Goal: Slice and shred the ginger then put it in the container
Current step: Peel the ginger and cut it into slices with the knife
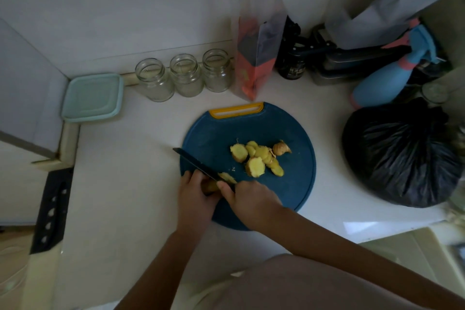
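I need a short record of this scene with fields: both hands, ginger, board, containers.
cutting board: round, blue, yellow handle at far edge
left hand: holds the uncut ginger piece on the board
right hand: grips the knife, blade on that piece
ginger slices: loose pile on the board, not yet shredded
container: pale green, lid on, far left
glass jars: three in a row, no lids

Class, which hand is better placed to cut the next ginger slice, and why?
Right: the right hand grips the knife, blade across the ginger piece that the left hand holds on the blue cutting board.
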